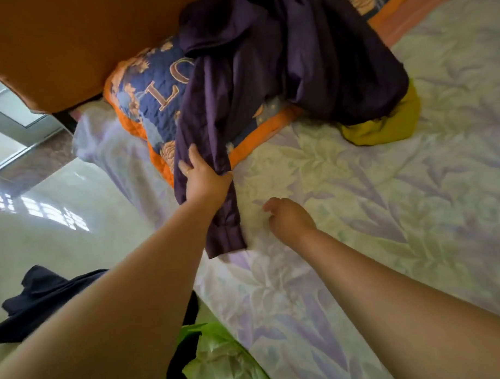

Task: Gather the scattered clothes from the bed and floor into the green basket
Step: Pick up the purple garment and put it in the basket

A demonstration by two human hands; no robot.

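Purple shirt (267,61) lies heaped over a quilted pillow (152,93) at the head of the bed, one sleeve trailing down toward the bed edge. Left hand (204,176) grips that sleeve, thumb and fingers pinched into the fabric, a ring on one finger. Right hand (291,219) hovers just beside the sleeve cuff over the sheet, fingers loosely curled, holding nothing. Pillow is blue w/ orange border & peach flowers; stitched letters "LO" readable, rest hidden under the shirt. Olive-yellow garment (388,127) sits on the sheet, partly under the shirt's right side. Bed sheet (385,213) is pale w/ lilac & green leaf print. Brown headboard (68,39) fills top left. Glossy pale tile floor (45,210) at left shows window reflections; a glass door frame at far left. Dark navy garment (43,298) lies on the floor near the left forearm. Bright green edge at bottom centre is prob. the green basket (208,331), touching the bed side, w/ black fabric (178,370) beside or in it; can't tell which.
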